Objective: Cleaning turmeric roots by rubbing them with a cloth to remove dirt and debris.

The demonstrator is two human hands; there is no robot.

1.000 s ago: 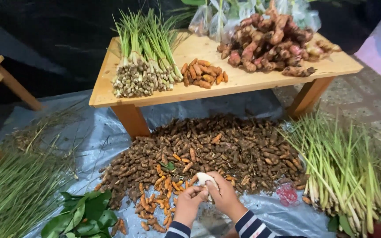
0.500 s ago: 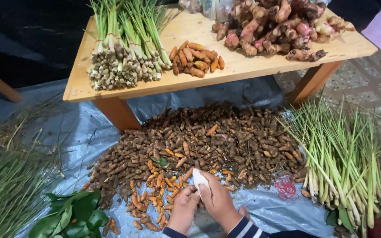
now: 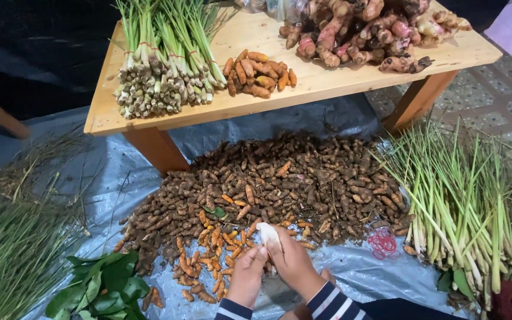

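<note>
**Both hands pinching one pale piece at the near edge of the turmeric pile**

Largest first. Grey plastic tarp (image 3: pixel 351 278) covers the floor. Wooden surface (image 3: pixel 149 115) stands over the far part of it, carrying bundled lemongrass stalks (image 3: pixel 161 77), a small heap of cleaned orange turmeric (image 3: pixel 259 74) and pinkish galangal or ginger roots (image 3: pixel 362 29).

On the tarp: big heap of unpeeled brown turmeric (image 3: pixel 303 184), loose lemongrass (image 3: pixel 469 201) to the right, grass-like stems (image 3: pixel 7 261) to the left, green leaves (image 3: pixel 102 284) near left, cleaned orange turmeric pieces (image 3: pixel 208 255) spilling from the heap's near-left edge, red rubber bands (image 3: pixel 383 243) near right.

Hands: left hand (image 3: pixel 247 275) and right hand (image 3: pixel 294 264) meet at bottom centre, both sets of fingers closed on one small pale object (image 3: pixel 268 233). It sticks out above the fingertips, toward the heap. Long axis runs roughly near-to-far, tilted slightly left; free end points away from the person. Right hand wraps more of it and sits closer; left fingers pinch from the left side.

What it is: probably a scraped root piece or a bit of cloth; too small to tell.

The orange pieces lie just left of and beyond the left hand, not touching it. The brown heap's edge is just beyond the pale object's tip.
</note>
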